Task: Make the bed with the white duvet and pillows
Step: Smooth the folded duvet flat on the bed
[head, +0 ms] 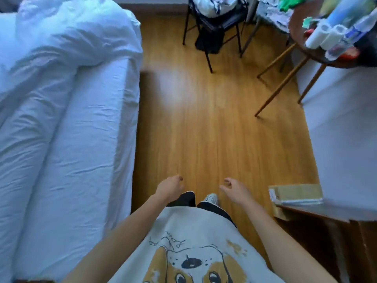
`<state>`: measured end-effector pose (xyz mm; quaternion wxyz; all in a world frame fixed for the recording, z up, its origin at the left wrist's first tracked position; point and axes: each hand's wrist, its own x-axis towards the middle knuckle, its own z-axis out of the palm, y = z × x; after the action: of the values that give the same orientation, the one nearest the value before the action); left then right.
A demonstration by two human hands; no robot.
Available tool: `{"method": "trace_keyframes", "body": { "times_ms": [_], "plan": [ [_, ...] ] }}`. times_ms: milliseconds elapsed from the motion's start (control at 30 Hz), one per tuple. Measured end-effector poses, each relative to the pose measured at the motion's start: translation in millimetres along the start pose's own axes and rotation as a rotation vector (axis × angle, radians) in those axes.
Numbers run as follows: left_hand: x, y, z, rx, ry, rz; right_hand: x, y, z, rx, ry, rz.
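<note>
- Two hands we hold out over the floor (204, 123): left hand (170, 187) and right hand (236, 189), fingers loosely curled, holding nothing.
- The duvet (51, 58) lies bunched on the bed (91, 139) at our left.

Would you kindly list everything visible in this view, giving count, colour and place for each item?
duvet: one, white, bunched along the bed at left
bed: one, white sheet, left side
floor: one, yellow-brown wood, centre
folding chair: one, black, top centre, fabric piled on it
round table: one, dark brown top on slanted wooden legs, top right, cluttered
white rolls: about three, on that table
cardboard box: one, tan, right, on a dark desk edge
shirt: one, pale with dog print, bottom
left hand: one, loosely curled, holds nothing
right hand: one, loosely curled, holds nothing
</note>
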<state>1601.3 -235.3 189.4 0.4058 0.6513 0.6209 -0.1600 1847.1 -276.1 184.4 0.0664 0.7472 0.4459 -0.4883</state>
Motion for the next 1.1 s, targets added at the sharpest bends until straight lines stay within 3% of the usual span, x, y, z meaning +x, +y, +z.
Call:
{"method": "trace_keyframes", "body": {
  "times_ms": [133, 333, 500, 767, 1100],
  "plan": [
    [44.7, 16.3, -49.6, -0.172, 0.056, -0.078, 68.2, -68.6, -72.1, -0.156, -0.048, -0.138],
    [158.7, -1.9, -132.4, -0.227, 0.103, -0.199, 175.5, -187.3, -129.7, -0.274, -0.131, -0.218],
    [257.7, -17.7, -245.7, -0.148, 0.060, -0.188, 246.2, -286.4, -179.3, -0.327, -0.153, -0.178],
    [391.7, 0.5, -440.2, -0.149, 0.192, -0.143, 362.4, -436.3, -294.0, -0.272, -0.115, -0.251],
    [568.2, 23.9, -593.5, -0.450, 0.304, -0.463, 576.0, -622.4, -462.6, -0.546, -0.194, -0.453]
  ]
}}
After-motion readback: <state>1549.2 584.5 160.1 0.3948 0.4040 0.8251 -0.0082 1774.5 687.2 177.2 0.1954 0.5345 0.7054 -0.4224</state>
